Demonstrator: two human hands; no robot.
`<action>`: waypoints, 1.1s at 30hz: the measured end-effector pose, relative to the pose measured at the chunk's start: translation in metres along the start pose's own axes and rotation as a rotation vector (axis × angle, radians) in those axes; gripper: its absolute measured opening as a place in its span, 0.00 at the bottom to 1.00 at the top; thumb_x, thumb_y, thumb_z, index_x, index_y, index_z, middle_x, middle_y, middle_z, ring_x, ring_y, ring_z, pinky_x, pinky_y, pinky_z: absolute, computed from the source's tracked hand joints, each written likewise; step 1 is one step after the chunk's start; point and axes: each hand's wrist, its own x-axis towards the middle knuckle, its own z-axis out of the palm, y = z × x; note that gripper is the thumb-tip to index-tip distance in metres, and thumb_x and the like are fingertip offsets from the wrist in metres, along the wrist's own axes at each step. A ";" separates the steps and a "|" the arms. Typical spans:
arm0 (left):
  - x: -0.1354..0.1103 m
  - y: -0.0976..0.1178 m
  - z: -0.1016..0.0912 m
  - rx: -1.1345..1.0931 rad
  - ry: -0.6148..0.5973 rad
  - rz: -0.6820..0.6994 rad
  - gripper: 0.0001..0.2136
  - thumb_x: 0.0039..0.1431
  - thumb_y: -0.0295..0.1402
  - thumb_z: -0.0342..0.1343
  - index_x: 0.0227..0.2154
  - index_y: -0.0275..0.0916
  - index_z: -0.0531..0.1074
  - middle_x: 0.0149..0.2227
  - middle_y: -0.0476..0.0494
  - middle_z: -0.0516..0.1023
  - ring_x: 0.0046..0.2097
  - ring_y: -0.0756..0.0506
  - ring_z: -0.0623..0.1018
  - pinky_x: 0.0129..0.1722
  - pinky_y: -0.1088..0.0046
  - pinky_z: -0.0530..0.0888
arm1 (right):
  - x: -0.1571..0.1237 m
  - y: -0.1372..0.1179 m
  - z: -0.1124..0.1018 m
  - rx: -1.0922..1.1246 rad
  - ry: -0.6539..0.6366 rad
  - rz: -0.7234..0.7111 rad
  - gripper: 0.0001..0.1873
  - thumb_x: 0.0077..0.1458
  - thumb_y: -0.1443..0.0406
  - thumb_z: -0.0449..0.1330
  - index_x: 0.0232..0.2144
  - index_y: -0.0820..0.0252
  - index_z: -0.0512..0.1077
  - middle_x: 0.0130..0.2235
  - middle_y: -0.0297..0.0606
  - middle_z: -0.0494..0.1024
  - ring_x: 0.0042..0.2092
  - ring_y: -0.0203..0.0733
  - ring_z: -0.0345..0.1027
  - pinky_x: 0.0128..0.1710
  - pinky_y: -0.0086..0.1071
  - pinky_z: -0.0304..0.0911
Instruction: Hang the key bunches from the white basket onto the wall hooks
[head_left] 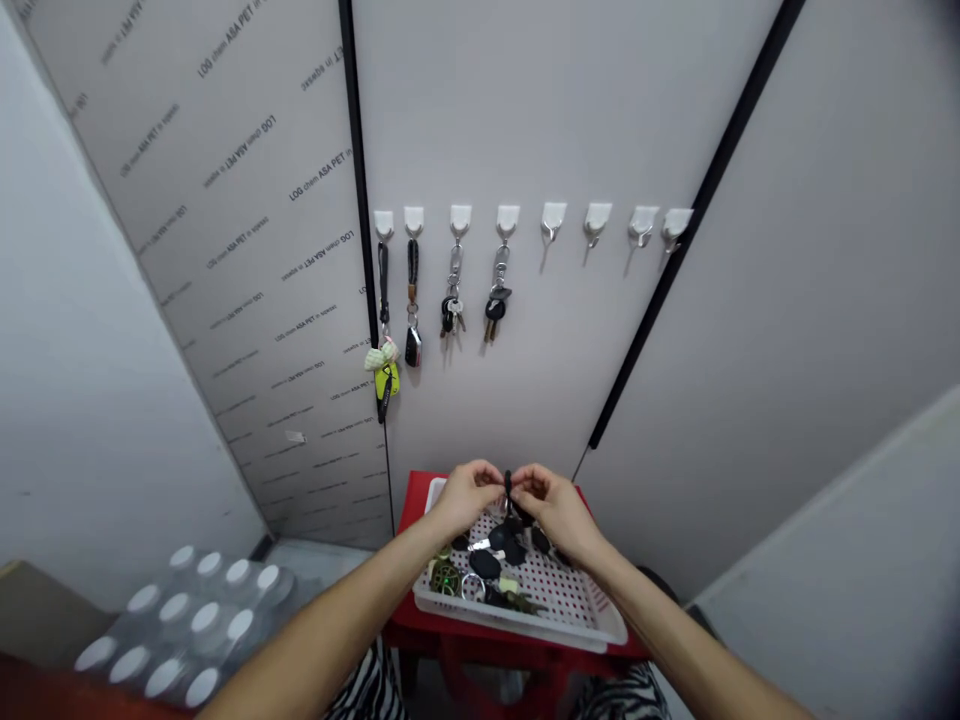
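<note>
My left hand (471, 492) and my right hand (552, 500) meet above the far side of a white perforated basket (555, 595). Fingertips of both are pinched on a small black key strap (508, 484), held upright between them. Part of what hangs below it is hidden by my fingers. Inside the basket lie several keys and fobs, among them a black car key (508, 545), a black oval fob (485, 565), a metal ring (472, 587) and a round bronze-coloured charm (445, 577).
Several white hooks (553, 216) line the cabinet door; the left ones bear a yellow key holder (388, 380), a black car fob (413, 345) and key bunches (452, 315), (496, 305). The basket rests on a red stool (417, 495). White-capped bottles (205, 617) stand at lower left.
</note>
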 end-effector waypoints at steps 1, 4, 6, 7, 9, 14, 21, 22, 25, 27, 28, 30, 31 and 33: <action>0.000 0.003 -0.003 0.082 0.009 0.084 0.14 0.39 0.23 0.46 0.33 0.34 0.62 0.32 0.46 0.68 0.34 0.51 0.67 0.34 0.75 0.63 | 0.000 -0.003 -0.002 -0.121 0.002 -0.057 0.05 0.38 0.66 0.50 0.23 0.61 0.62 0.22 0.32 0.66 0.26 0.33 0.59 0.28 0.28 0.55; 0.001 0.013 -0.011 0.352 -0.025 0.321 0.17 0.39 0.23 0.46 0.37 0.39 0.61 0.38 0.47 0.66 0.40 0.50 0.63 0.40 0.73 0.60 | 0.002 -0.015 -0.009 -0.359 0.008 -0.179 0.04 0.39 0.67 0.48 0.22 0.60 0.62 0.22 0.32 0.68 0.26 0.34 0.60 0.29 0.28 0.55; 0.003 0.020 -0.015 0.476 -0.055 0.359 0.11 0.41 0.26 0.46 0.31 0.39 0.65 0.33 0.48 0.68 0.38 0.49 0.64 0.38 0.73 0.60 | 0.005 -0.024 -0.015 -0.396 0.015 -0.202 0.05 0.39 0.68 0.47 0.23 0.60 0.62 0.20 0.32 0.67 0.24 0.32 0.59 0.26 0.27 0.55; 0.005 0.024 -0.017 0.514 -0.041 0.355 0.08 0.42 0.27 0.46 0.28 0.38 0.65 0.30 0.48 0.69 0.35 0.50 0.65 0.37 0.74 0.61 | 0.008 -0.029 -0.018 -0.400 0.028 -0.206 0.05 0.39 0.68 0.47 0.23 0.60 0.61 0.20 0.31 0.67 0.23 0.32 0.59 0.25 0.26 0.55; 0.010 0.034 -0.020 0.553 0.045 0.376 0.06 0.43 0.29 0.46 0.26 0.38 0.65 0.29 0.48 0.68 0.33 0.50 0.66 0.34 0.74 0.61 | 0.016 -0.039 -0.027 -0.419 0.071 -0.220 0.04 0.39 0.68 0.47 0.22 0.60 0.61 0.19 0.32 0.66 0.22 0.32 0.59 0.24 0.26 0.55; 0.024 0.069 -0.029 0.613 0.081 0.687 0.07 0.43 0.26 0.45 0.28 0.37 0.63 0.36 0.45 0.67 0.39 0.50 0.64 0.40 0.73 0.59 | 0.040 -0.071 -0.055 -0.475 0.198 -0.291 0.06 0.39 0.66 0.48 0.22 0.61 0.63 0.20 0.34 0.68 0.23 0.34 0.61 0.25 0.27 0.57; 0.064 0.118 -0.036 0.147 0.222 0.433 0.14 0.41 0.33 0.49 0.34 0.35 0.60 0.34 0.45 0.68 0.33 0.52 0.67 0.31 0.77 0.64 | 0.068 -0.117 -0.088 -0.433 0.302 -0.403 0.07 0.38 0.65 0.50 0.23 0.61 0.64 0.22 0.33 0.69 0.25 0.33 0.62 0.27 0.28 0.58; 0.073 0.125 -0.037 0.085 0.186 0.411 0.13 0.42 0.33 0.48 0.33 0.34 0.62 0.33 0.45 0.68 0.33 0.52 0.68 0.31 0.77 0.65 | 0.075 -0.125 -0.092 -0.412 0.312 -0.413 0.06 0.37 0.65 0.50 0.23 0.61 0.64 0.22 0.33 0.69 0.24 0.32 0.61 0.27 0.28 0.58; 0.095 0.148 -0.041 -0.046 0.168 0.362 0.09 0.44 0.31 0.46 0.28 0.32 0.65 0.25 0.46 0.69 0.26 0.54 0.68 0.27 0.79 0.65 | 0.096 -0.148 -0.104 -0.341 0.357 -0.420 0.06 0.36 0.66 0.51 0.21 0.63 0.64 0.21 0.33 0.68 0.22 0.31 0.60 0.24 0.27 0.57; 0.107 0.163 -0.044 -0.129 0.253 0.332 0.08 0.44 0.29 0.45 0.28 0.32 0.65 0.23 0.47 0.69 0.23 0.55 0.67 0.24 0.80 0.64 | 0.111 -0.163 -0.110 -0.324 0.412 -0.427 0.05 0.35 0.66 0.51 0.20 0.63 0.64 0.19 0.32 0.67 0.21 0.31 0.59 0.23 0.27 0.57; 0.113 0.169 -0.046 -0.160 0.292 0.322 0.08 0.44 0.28 0.46 0.29 0.33 0.64 0.23 0.48 0.69 0.22 0.55 0.67 0.23 0.81 0.64 | 0.118 -0.169 -0.112 -0.325 0.448 -0.432 0.05 0.35 0.67 0.51 0.20 0.63 0.64 0.19 0.32 0.66 0.21 0.30 0.59 0.22 0.27 0.57; 0.122 0.179 -0.049 -0.186 0.367 0.314 0.07 0.43 0.27 0.46 0.28 0.34 0.64 0.23 0.48 0.69 0.22 0.56 0.68 0.21 0.81 0.64 | 0.130 -0.181 -0.117 -0.342 0.517 -0.431 0.04 0.35 0.67 0.52 0.20 0.63 0.64 0.18 0.31 0.66 0.20 0.30 0.59 0.22 0.27 0.56; 0.127 0.183 -0.051 -0.176 0.406 0.314 0.07 0.43 0.27 0.46 0.28 0.34 0.64 0.23 0.48 0.69 0.22 0.55 0.68 0.22 0.81 0.64 | 0.136 -0.185 -0.119 -0.352 0.540 -0.427 0.04 0.35 0.68 0.52 0.19 0.62 0.64 0.18 0.31 0.66 0.20 0.30 0.59 0.22 0.26 0.56; 0.134 0.190 -0.053 -0.146 0.471 0.310 0.06 0.42 0.26 0.46 0.26 0.35 0.64 0.23 0.49 0.70 0.23 0.55 0.69 0.22 0.81 0.64 | 0.145 -0.193 -0.122 -0.369 0.562 -0.414 0.03 0.35 0.68 0.52 0.19 0.62 0.65 0.18 0.31 0.66 0.20 0.29 0.58 0.22 0.26 0.56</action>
